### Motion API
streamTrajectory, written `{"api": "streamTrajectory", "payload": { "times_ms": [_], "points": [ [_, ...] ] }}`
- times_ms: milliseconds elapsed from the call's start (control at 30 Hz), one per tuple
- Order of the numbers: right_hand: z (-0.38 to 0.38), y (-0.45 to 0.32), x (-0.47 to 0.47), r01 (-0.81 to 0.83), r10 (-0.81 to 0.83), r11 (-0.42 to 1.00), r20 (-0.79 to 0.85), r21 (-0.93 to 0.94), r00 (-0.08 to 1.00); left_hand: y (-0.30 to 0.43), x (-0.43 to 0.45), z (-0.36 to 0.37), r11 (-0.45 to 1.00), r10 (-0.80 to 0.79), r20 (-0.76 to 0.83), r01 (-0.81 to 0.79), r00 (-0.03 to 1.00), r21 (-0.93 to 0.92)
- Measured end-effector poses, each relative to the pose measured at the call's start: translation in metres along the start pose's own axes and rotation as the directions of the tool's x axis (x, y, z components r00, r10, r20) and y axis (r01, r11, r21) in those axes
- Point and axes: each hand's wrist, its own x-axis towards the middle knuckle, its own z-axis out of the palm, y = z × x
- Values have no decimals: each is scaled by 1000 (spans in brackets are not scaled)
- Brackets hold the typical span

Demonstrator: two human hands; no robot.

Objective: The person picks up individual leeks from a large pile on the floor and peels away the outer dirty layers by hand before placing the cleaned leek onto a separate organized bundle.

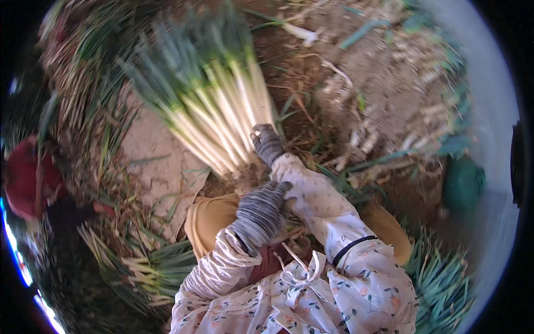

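Note:
A fanned row of long green onions (pixel 221 104) lies before me, their white stalks towards me and their green leaves away. Soil-coated roots (pixel 246 173) gather at the near end. My right hand (pixel 268 144), in a grey knit glove, has its fingers curled on the white lower stalk at the row's right edge. Closer to my body, my left hand (pixel 260 213), in a striped grey glove, hovers beside my right sleeve (pixel 321 196). Its thumb and fingers are apart, and nothing shows between them. The palm is hidden.
Cardboard (pixel 154 146) lies left of the row. More green onions (pixel 154 271) are piled at lower left, with leaves (pixel 436 279) at lower right. Peelings and stalk scraps (pixel 363 140) litter the soil. A person in a red head covering (pixel 33 179) is at far left; a green object (pixel 461 183) sits right.

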Motion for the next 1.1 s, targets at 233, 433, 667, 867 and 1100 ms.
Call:
{"api": "streamTrajectory", "payload": {
  "times_ms": [233, 433, 667, 867, 1100],
  "points": [
    [-254, -37, -120, -175, -122, 739, -385, -651, 915, 10, 7, 43, 989, -58, 155, 36, 986, 143],
    [-476, -21, -106, -112, -483, 817, -777, -565, 404, 15, 23, 87, 985, -23, 359, -41, 933, 168],
    [-538, -81, -6, -397, -266, 847, -929, -353, 258, 11, 44, 109, 985, -52, 398, -20, 916, 174],
    [-567, -24, -4, -834, 118, 472, -917, -285, 380, 3, 47, 122, 974, -39, 426, -60, 904, 217],
    [-554, -47, -99, 143, 26, 981, -811, 133, 584, -3, 41, 127, 958, 52, 457, -173, 888, 227]
  ]
}}
